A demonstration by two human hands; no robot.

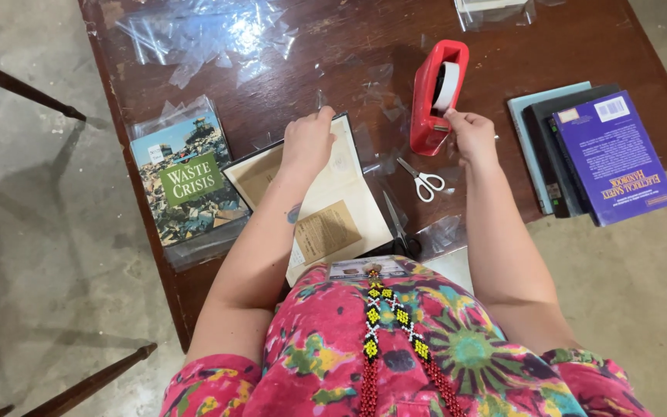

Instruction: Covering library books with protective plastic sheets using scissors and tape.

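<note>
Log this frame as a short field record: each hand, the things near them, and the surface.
left hand: pressing on the open book
right hand: at the red tape dispenser, fingers at its tape end
between hands: small white-handled scissors; larger dark scissors
left of the open book: picture-cover book in clear film
right edge: stack of books
surface: dark wooden table

Both bare arms reach forward. The left hand (308,140) lies palm down, fingers curled. The right hand (472,135) is raised slightly, fingertips pinched together.
</note>
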